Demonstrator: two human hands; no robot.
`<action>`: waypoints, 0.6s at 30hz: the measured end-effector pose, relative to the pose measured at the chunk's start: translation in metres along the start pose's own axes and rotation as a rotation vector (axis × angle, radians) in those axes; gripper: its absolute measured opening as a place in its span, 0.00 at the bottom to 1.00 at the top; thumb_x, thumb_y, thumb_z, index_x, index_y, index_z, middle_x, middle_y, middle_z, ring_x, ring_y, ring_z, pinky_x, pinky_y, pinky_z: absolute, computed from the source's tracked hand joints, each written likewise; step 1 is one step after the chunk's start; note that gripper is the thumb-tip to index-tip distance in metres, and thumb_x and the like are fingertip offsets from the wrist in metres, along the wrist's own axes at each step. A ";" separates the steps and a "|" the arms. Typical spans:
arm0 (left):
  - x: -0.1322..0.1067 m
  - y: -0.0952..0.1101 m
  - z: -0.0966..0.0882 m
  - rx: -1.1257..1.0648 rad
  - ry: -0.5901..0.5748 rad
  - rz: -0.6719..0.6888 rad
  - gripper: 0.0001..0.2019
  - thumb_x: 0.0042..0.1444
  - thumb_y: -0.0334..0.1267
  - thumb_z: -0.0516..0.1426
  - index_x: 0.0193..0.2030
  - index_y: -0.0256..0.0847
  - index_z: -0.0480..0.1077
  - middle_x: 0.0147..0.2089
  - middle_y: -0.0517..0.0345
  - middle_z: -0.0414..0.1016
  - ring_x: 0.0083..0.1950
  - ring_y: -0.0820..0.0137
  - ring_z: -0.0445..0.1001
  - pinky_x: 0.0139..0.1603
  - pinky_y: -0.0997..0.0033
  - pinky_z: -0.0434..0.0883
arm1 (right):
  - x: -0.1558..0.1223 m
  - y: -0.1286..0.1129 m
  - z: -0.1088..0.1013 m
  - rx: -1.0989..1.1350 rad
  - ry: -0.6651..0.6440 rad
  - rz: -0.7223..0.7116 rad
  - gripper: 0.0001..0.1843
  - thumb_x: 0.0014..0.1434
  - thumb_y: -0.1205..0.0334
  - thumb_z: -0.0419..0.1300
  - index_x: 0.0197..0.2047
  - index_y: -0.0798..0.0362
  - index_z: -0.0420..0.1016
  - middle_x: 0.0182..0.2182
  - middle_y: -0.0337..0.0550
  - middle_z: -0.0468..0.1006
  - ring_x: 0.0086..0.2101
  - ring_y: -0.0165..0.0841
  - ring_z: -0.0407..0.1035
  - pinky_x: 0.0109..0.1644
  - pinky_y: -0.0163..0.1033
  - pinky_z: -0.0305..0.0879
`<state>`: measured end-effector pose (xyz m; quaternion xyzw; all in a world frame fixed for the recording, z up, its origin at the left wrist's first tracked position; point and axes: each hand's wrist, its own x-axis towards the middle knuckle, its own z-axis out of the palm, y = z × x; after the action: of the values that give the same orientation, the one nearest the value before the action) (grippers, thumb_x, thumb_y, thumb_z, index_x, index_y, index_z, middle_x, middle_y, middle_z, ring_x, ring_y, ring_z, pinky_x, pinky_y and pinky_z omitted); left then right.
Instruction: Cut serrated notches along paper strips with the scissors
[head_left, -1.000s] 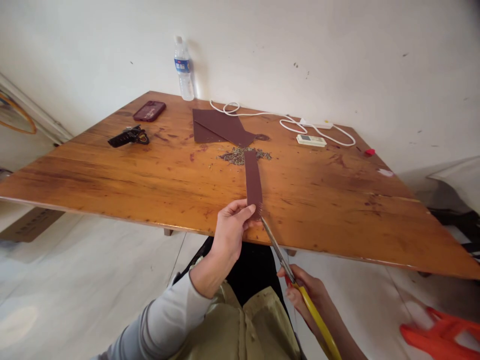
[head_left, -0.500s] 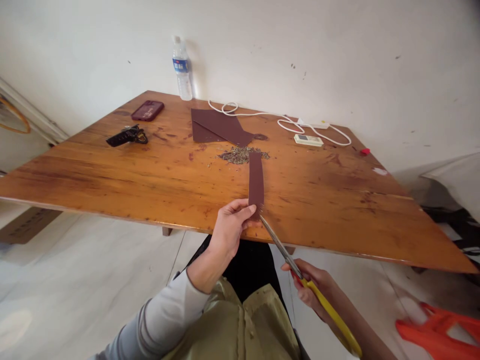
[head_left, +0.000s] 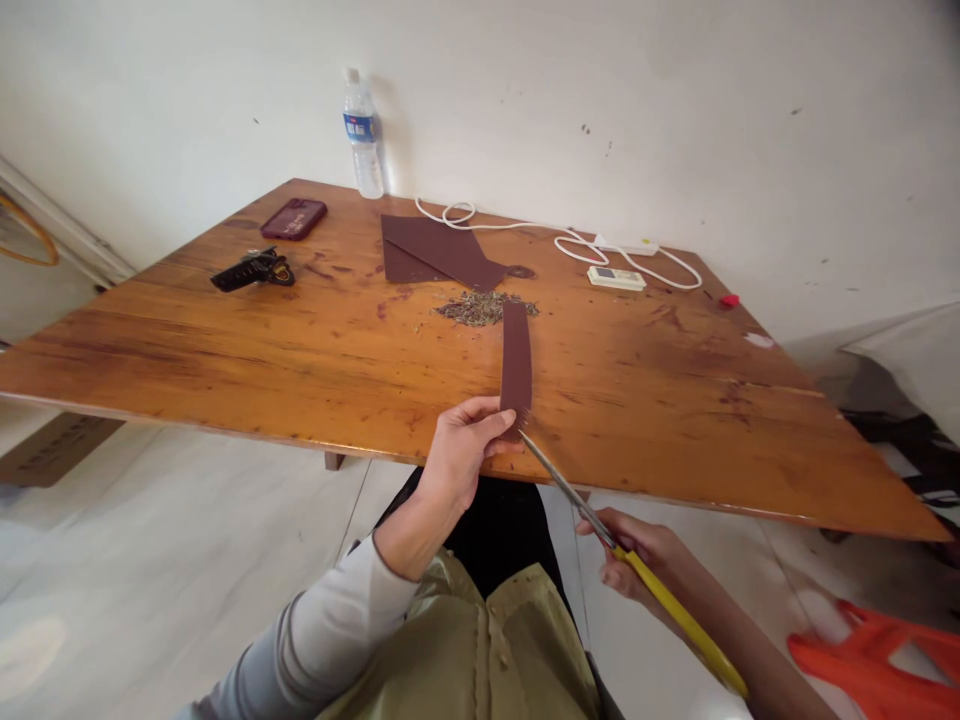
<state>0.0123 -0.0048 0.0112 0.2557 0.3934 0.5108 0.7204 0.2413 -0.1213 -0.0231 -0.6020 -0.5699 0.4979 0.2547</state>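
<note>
Left hand pinches the near end of the maroon strip, thumb on top, close to the front edge of the wooden table. Strip runs away from the hand; its far end overlaps the pile of thin clippings in view, can't tell if it touches them. Fine slits show along the strip's right edge by the thumb.

Right hand grips yellow-handled scissors, angled up-left, tips at the slit edge. Blades look nearly together; can't tell if they're biting material.

Behind the pile: overlapping maroon sheets. White cable runs along the back, small white device just in front of it. Back left: upright plastic bottle, phone, black claw clip nearer.
</note>
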 end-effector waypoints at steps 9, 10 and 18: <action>-0.001 0.002 0.000 0.017 -0.003 -0.040 0.14 0.34 0.38 0.73 0.29 0.34 0.80 0.30 0.56 0.78 0.29 0.73 0.74 0.32 0.70 0.78 | 0.001 0.000 -0.003 -0.150 -0.022 -0.125 0.24 0.60 0.34 0.59 0.38 0.49 0.72 0.20 0.31 0.56 0.22 0.30 0.46 0.24 0.36 0.45; -0.001 0.002 0.000 0.018 0.002 -0.048 0.15 0.33 0.37 0.74 0.29 0.34 0.80 0.30 0.56 0.78 0.29 0.73 0.74 0.31 0.71 0.78 | 0.000 0.002 -0.001 -0.157 -0.012 -0.138 0.25 0.59 0.33 0.59 0.38 0.49 0.72 0.19 0.30 0.55 0.21 0.30 0.45 0.23 0.36 0.44; 0.001 0.001 -0.001 -0.008 -0.004 -0.042 0.14 0.33 0.37 0.74 0.28 0.34 0.80 0.30 0.55 0.79 0.27 0.73 0.75 0.31 0.71 0.77 | 0.002 0.007 0.018 -0.144 0.115 -0.135 0.31 0.55 0.26 0.58 0.38 0.48 0.75 0.18 0.29 0.52 0.20 0.29 0.44 0.23 0.36 0.47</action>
<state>0.0110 -0.0036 0.0116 0.2457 0.3953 0.4964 0.7328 0.2286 -0.1259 -0.0367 -0.6065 -0.6279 0.4021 0.2761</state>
